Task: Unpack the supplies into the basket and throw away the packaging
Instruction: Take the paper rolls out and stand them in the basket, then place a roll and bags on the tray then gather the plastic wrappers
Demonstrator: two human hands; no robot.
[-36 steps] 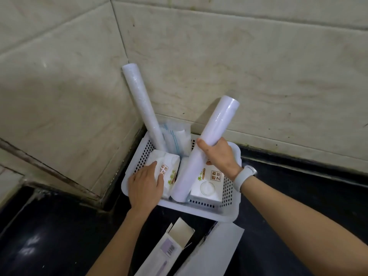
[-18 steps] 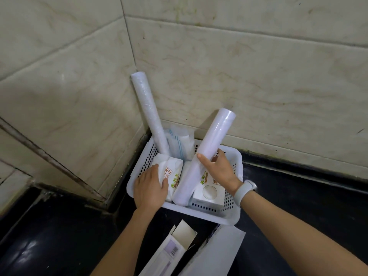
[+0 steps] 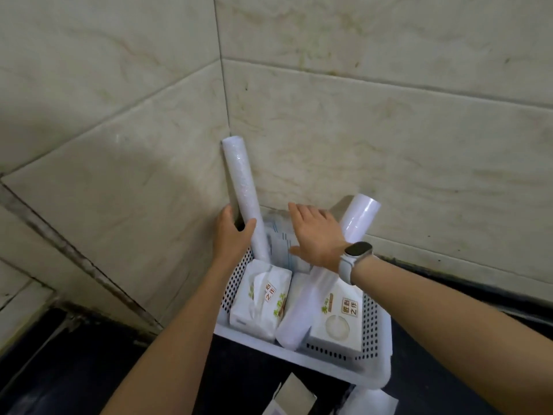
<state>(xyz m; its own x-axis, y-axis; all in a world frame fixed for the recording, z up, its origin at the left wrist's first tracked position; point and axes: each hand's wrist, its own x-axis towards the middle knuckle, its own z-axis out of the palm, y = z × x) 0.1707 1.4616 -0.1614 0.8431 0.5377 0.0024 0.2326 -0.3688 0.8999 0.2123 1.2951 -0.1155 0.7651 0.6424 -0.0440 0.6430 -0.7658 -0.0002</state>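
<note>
A white perforated basket [image 3: 375, 330] stands in the wall corner on a black counter. In it lie two white tissue packs [image 3: 260, 301] [image 3: 338, 322] and clear bags [image 3: 282, 250] at the back. Two white rolls stand tilted in it: the left roll [image 3: 242, 190] leans into the corner, the right roll [image 3: 356, 223] leans on the back wall. My left hand [image 3: 232, 235] is at the left roll's lower part, thumb and fingers around it. My right hand [image 3: 314, 235], with a white watch on the wrist, hovers spread over the clear bags, holding nothing.
Tiled walls close off the left and back sides. An opened cardboard box [image 3: 291, 396] and a white wrapper [image 3: 374, 402] lie on the black counter [image 3: 89, 369] just in front of the basket.
My left hand left the tissue pack and moved up to the left roll. My right hand let go of the right roll and now spreads over the bags. The camera moved closer.
</note>
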